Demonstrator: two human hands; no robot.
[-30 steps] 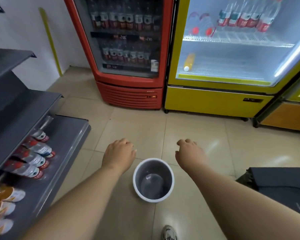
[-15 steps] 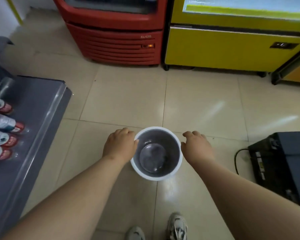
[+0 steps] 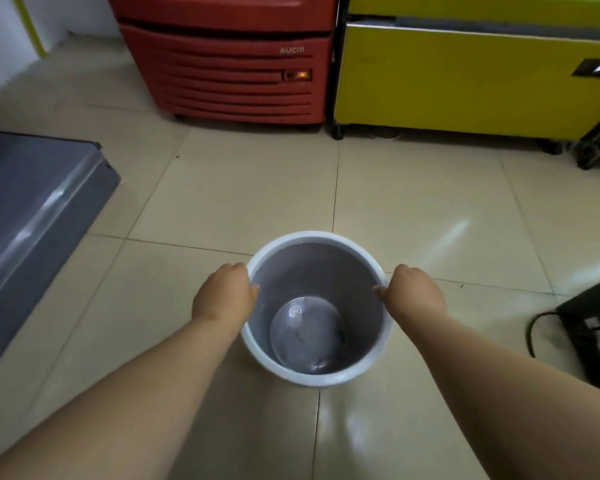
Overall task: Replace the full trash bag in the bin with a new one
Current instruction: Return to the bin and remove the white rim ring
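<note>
The tiled floor [image 3: 413, 209] spreads out all around the bin [image 3: 317, 234], which stands upright on it. Beyond the bin and to its right stands the yellow base of a cooler [image 3: 465, 81]. Right beside that, beyond the bin and to its left, is the red slatted base of another cooler [image 3: 229, 84]. Well off to the bin's left lies the bottom deck of a grey shelf [image 3: 32, 209]. Off to the bin's right sits a black box [image 3: 593, 327] with a dark cable [image 3: 530, 327] looping out on the side nearer the bin.

The bin itself is round, with a white rim and a grey, glossy inside. The person's left hand [image 3: 224, 299] is on the bin's left edge and the right hand [image 3: 417, 296] on its right edge, opposite each other. Each hand grips the rim, with its thumb hooked just inside and its fingers curled down the outside, where I can't see them.
</note>
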